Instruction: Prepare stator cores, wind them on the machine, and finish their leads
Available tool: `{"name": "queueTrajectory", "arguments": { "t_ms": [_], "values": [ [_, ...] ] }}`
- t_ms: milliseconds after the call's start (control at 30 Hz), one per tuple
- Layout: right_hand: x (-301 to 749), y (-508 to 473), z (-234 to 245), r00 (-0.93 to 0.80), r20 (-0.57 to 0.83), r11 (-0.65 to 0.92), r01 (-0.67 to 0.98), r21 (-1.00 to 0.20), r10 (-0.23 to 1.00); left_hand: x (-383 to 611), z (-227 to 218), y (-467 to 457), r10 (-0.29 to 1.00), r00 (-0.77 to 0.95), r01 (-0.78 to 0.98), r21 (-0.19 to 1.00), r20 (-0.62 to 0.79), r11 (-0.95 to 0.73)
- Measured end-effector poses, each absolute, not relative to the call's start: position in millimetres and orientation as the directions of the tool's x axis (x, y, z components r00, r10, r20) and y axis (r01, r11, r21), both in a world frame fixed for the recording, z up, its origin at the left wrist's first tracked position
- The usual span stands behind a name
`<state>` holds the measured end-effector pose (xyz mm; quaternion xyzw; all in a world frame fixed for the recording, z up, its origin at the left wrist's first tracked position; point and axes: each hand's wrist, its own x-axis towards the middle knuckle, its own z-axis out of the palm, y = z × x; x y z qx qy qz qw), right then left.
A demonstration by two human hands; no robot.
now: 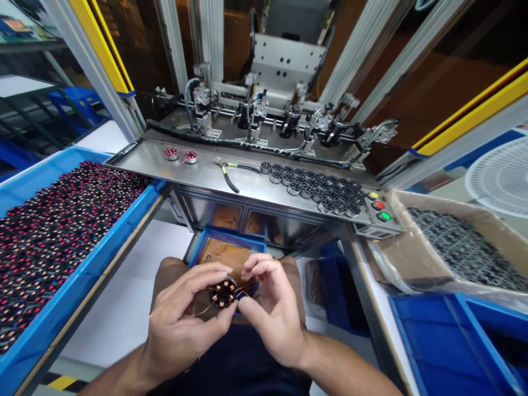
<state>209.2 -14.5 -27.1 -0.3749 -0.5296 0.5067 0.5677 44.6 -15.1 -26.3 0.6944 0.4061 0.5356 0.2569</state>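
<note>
Over my lap, my left hand point(187, 316) grips a round motor stator point(223, 292) between thumb and fingers. Copper windings show on its dark core, facing up. Thin copper wire ends stick out from it on both sides. Close on the right, my right hand point(270, 308) has its thumb and fingers curled around the wire ends point(244, 290). Whether its fingertips pinch the wire firmly is hard to see. On the steel ledge ahead lie pliers-like cutters point(229, 171) with black and green handles. Two stators with red parts point(180, 155) stand left of them.
Rows of dark stator cores point(317, 187) stand on the ledge beside yellow, red and green buttons point(379, 205). A blue tray point(159, 190) full of wound stators is at left. At right are a plastic-lined carton point(400, 242) of cores and blue bins point(437, 335). Winding machinery point(256, 110) stands behind.
</note>
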Motion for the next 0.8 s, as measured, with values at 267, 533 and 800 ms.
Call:
{"name": "queueTrajectory", "arguments": {
  "t_ms": [267,533,800],
  "values": [
    [206,-6,-10,-0.009,0.166,0.164,-0.103,-0.981,0.986,46,-24,-17,0.835,0.126,0.287,0.786,0.536,-0.548],
    [208,-8,-20,-0.113,0.141,0.103,-0.294,-0.950,0.984,46,-16,-9,0.941,0.009,0.052,0.940,0.338,-0.338],
    [209,-9,-21,-0.162,0.145,0.095,-0.282,-0.955,0.976,46,-14,-8,0.947,0.018,0.017,0.947,0.321,-0.321]
  ]
}}
